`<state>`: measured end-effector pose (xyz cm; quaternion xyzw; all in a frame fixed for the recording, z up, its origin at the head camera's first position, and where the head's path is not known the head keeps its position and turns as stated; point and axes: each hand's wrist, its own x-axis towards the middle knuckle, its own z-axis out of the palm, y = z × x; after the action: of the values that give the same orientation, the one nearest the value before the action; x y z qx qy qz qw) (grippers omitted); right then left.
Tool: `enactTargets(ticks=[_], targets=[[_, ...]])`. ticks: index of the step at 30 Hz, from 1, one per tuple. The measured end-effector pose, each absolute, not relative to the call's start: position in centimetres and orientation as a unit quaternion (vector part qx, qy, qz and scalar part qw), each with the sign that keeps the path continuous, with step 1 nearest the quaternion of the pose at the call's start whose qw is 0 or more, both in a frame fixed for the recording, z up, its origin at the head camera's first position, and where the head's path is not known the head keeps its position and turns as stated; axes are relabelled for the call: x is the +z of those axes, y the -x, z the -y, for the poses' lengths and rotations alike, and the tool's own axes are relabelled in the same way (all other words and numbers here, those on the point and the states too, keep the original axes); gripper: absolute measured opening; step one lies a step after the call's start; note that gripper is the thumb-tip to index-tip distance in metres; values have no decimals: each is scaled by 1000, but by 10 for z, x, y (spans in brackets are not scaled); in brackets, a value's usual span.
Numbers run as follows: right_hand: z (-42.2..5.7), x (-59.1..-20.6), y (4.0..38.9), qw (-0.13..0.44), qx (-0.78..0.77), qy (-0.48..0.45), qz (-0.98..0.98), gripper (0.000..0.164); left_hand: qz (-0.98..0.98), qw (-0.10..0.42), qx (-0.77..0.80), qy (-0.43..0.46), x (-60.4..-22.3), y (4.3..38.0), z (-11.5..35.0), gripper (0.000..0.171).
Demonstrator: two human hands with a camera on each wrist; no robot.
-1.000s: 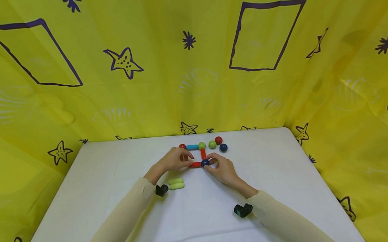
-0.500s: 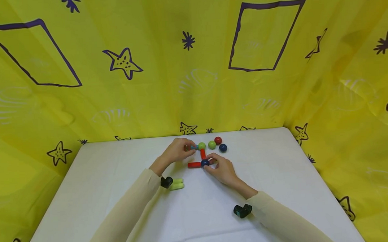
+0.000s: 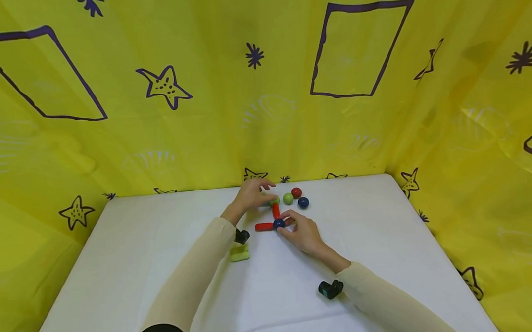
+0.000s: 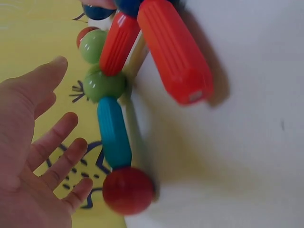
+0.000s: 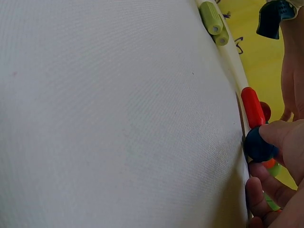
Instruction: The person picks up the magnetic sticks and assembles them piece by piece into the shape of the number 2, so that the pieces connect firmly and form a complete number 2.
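Observation:
My right hand (image 3: 305, 233) pinches a dark blue ball (image 3: 278, 224) between thumb and fingers. From this ball one red rod (image 3: 264, 226) points left and a second red rod (image 3: 275, 211) runs back to a green ball (image 4: 104, 85). A blue rod (image 4: 114, 132) joins the green ball to a red ball (image 4: 128, 191), as the left wrist view shows. Beside that blue rod my left hand (image 3: 250, 194) is held with its fingers spread, nothing between them. In the head view it covers the red ball and most of the blue rod.
Behind the right hand lie a loose green ball (image 3: 287, 198), a red ball (image 3: 296, 192) and a dark blue ball (image 3: 303, 203). Two light green rods (image 3: 240, 256) lie near the left wrist. A yellow patterned curtain (image 3: 220, 138) borders the white table (image 3: 132, 261).
The left hand has gone from the free end of the left red rod back and right to the blue rod, where its fingers have spread. The right hand stays on the dark blue ball.

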<state>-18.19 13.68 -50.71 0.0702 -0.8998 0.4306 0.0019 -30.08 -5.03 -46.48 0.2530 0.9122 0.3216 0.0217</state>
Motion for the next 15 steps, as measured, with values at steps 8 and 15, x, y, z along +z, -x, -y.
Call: enactTargets(ticks=[8, 15], targets=[[-138, -507, 183, 5, 427, -69, 902, 31, -908, 36, 329, -258, -471, 308, 28, 39], [-138, -508, 182, 10, 430, -75, 900, 31, -911, 65, 321, -250, -477, 310, 15, 42]])
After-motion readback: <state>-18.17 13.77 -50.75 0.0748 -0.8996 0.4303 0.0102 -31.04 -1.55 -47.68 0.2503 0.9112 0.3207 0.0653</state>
